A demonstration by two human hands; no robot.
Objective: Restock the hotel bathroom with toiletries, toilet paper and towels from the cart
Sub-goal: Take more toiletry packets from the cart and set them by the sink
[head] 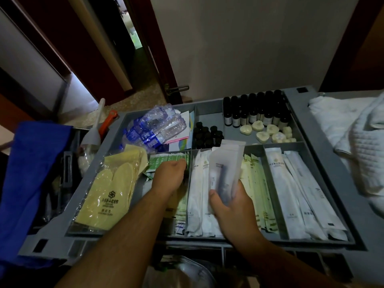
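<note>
Frosted white toiletry sachets (226, 163), upright, fanned, above cart tray (208, 113) compartments.

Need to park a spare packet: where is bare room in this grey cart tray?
The back middle compartment has bare grey floor behind the small black jars and left of the tall dark bottles. The front compartments are crowded with green sachets and long white packets.

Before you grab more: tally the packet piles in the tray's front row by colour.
Yellow glove packs: 1
Bright green sachets: 1
White long packets: 2
Pale green packets: 1
Total: 5 piles. Not counted: the frosted pouches the right hand holds, and packets hidden under the left hand.
</note>
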